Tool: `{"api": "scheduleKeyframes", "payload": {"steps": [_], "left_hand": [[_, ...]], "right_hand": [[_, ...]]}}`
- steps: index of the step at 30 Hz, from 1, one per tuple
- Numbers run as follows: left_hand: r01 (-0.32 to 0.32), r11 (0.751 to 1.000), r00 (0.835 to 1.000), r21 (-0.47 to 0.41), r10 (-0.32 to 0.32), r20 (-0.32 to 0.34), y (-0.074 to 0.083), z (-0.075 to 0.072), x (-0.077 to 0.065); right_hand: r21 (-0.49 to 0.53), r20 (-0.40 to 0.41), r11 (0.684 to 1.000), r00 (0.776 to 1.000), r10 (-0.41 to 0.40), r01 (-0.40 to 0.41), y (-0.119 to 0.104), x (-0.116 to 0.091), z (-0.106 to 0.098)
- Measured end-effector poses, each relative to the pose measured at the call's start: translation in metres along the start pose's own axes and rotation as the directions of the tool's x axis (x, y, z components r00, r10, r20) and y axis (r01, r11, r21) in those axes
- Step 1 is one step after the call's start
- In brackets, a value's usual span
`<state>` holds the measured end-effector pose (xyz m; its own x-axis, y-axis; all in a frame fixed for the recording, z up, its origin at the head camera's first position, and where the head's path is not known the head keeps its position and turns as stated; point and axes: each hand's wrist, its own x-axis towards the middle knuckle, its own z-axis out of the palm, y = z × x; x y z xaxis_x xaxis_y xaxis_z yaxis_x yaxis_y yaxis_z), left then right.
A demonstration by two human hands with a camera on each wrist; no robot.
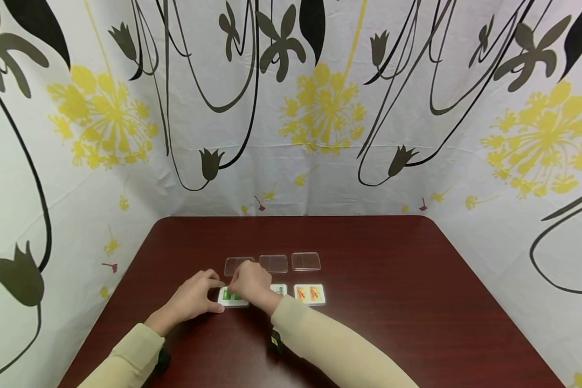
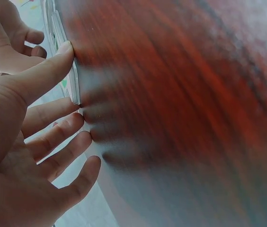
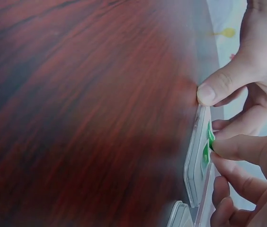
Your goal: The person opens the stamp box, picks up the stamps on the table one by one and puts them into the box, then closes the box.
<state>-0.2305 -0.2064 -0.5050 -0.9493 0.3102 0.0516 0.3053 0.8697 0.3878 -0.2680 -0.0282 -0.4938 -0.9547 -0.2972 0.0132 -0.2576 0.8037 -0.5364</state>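
A shallow white plastic case [image 1: 227, 304] with green pieces inside lies on the table, leftmost in a row of three. My left hand [image 1: 191, 296] holds this case at its left end between thumb and forefinger, the other fingers spread beside it. Over its top, my right hand [image 1: 252, 281] pinches a small green piece [image 3: 211, 143] between thumb and forefinger; the piece's kind is too small to tell. My right hand and wrist partly cover the middle case [image 1: 280, 290]. The right case [image 1: 309, 295] shows two orange-and-yellow pictures.
Behind the cases lie three clear plastic lids: the left lid [image 1: 235, 263], partly behind my right hand, the middle lid [image 1: 274, 264] and the right lid [image 1: 306, 261]. They rest on a dark red-brown table [image 1: 393, 307]. Flower-patterned cloth [image 1: 281, 188] hangs around it.
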Motion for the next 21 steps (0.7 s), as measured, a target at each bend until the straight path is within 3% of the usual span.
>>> {"api": "scheduleKeyframes", "payload": {"steps": [8,21], "left_hand": [[0.003,1.0,1.0,-0.004,-0.003,0.002,0.0008,-0.0006,-0.002],[0.01,1.0,1.0,0.004,-0.01,-0.002,0.0007,0.0005,-0.0018]], "right_hand": [[-0.082,-0.023,0.995,0.998,-0.054,0.052,-0.0007,0.0021,0.0047],[-0.099,-0.054,0.987,0.99,-0.13,0.124,0.0023,0.0029,0.0064]]}}
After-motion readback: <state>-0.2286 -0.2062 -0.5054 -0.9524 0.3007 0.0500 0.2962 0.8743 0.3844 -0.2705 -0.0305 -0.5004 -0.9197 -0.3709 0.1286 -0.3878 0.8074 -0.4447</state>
